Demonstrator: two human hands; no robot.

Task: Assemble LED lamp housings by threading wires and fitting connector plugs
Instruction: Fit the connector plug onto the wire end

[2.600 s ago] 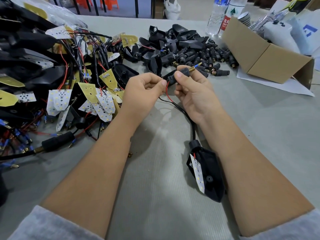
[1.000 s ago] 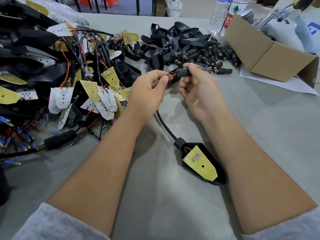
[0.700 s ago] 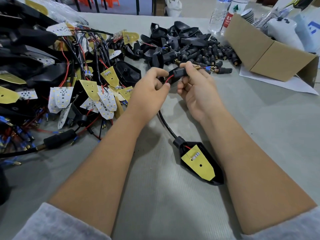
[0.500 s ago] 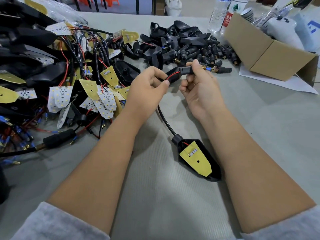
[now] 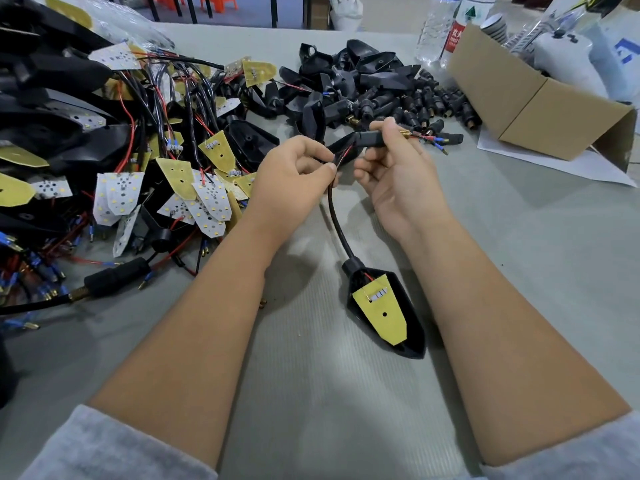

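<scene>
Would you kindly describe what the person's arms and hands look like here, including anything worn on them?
Both forearms are bare from wrist to near the elbow. Light grey, soft-looking sleeves are pushed up on each arm, the left sleeve and the right sleeve showing at the bottom corners. The left hand and right hand wear no gloves, and no rings, watch or bracelets show. Fingernails look short and unpainted.

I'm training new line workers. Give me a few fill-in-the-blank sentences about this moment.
1. The right hand grips the black cylindrical connector plug by its ____ body.
2. The left hand pinches the thin ____ and black wires.
3. The black plastic lamp housing holds a ____ board.

Answers: black; red; yellow
</scene>
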